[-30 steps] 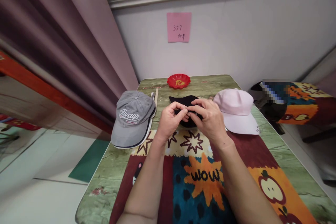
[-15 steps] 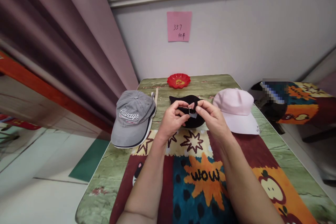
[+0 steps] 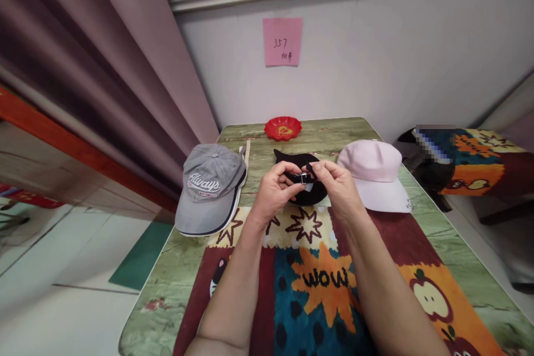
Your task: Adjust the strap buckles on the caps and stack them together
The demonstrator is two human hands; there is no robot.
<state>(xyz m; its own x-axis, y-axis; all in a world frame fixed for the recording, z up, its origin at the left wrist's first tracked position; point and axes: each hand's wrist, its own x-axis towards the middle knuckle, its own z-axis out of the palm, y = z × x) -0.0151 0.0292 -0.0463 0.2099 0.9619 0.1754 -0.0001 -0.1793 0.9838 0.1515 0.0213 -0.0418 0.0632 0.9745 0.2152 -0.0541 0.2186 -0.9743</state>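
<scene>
A black cap (image 3: pixel 315 196) lies at the middle of the table, its rear strap and small silver buckle (image 3: pixel 304 178) raised between my hands. My left hand (image 3: pixel 277 188) is closed in a pinch on the strap, just left of the buckle. To the buckle's right, the thumb and fingertips of my right hand (image 3: pixel 337 184) pinch the dark strap end. My fingers hide part of the strap. A grey cap (image 3: pixel 211 186) with "Always" lettering sits on the left, and a pale pink cap (image 3: pixel 373 169) on the right.
At the table's back edge stands a red scalloped dish (image 3: pixel 282 129). A patterned mat (image 3: pixel 283 275) covers the table's front under my forearms. A pink note (image 3: pixel 282 41) is stuck to the wall. A purple curtain (image 3: pixel 137 39) hangs on the left, beside the table.
My right fingers have shifted at the buckle and now pinch the dark strap end to its right. More of the strap shows between my hands. The other caps stay put.
</scene>
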